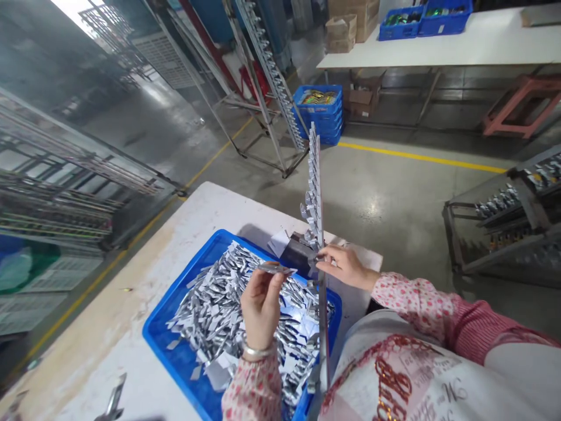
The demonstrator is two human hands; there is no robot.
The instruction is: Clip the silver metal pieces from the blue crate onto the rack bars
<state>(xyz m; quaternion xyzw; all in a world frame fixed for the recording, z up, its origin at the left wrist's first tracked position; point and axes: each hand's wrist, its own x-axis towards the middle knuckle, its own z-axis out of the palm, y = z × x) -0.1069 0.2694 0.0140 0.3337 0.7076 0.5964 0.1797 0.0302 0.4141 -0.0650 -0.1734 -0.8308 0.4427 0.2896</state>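
Observation:
My left hand (262, 304) is closed in a pinch on a small silver fish-shaped piece (277, 269), held above a blue tray (163, 351). In the tray lies a heap of similar silver pieces (214, 304), many with pale flat tabs. A long metal bar (323, 327) with a row of clips stands tilted over the tray's right side. My right hand (344, 266) is closed at the bar, thumb and fingers pinching it beside a clip. Silver pieces sit along the bar's upper part (312, 181). The exact contact of the right fingertips is partly hidden.
The tray rests on a worn white table (118, 327). A dark block (295, 254) is by the bar. Metal racks stand at left (65, 175) and right (517, 216). Stacked blue crates (319, 117) and a white bench (495, 44) lie beyond.

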